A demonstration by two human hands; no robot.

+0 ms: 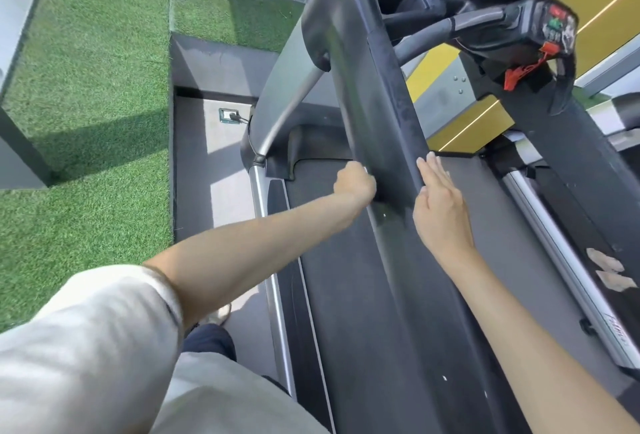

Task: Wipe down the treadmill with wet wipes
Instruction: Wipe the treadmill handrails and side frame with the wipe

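Note:
The treadmill's broad black handrail (374,104) slopes down from the console toward me, dusty along its right side. My left hand (353,185) is curled into a fist against the rail's left edge. A white sliver shows at its fingers, apparently a wet wipe (365,170), mostly hidden inside the fist. My right hand (440,208) lies flat against the rail's right edge with straight fingers and holds nothing. Below the rail runs the dark treadmill belt (346,295).
Two crumpled pale wipes (607,269) lie on the right side rail. The console grip with red and green buttons (556,26) and a red safety clip (519,75) is at upper right. Artificial grass (86,87) and a floor socket (227,115) are to the left.

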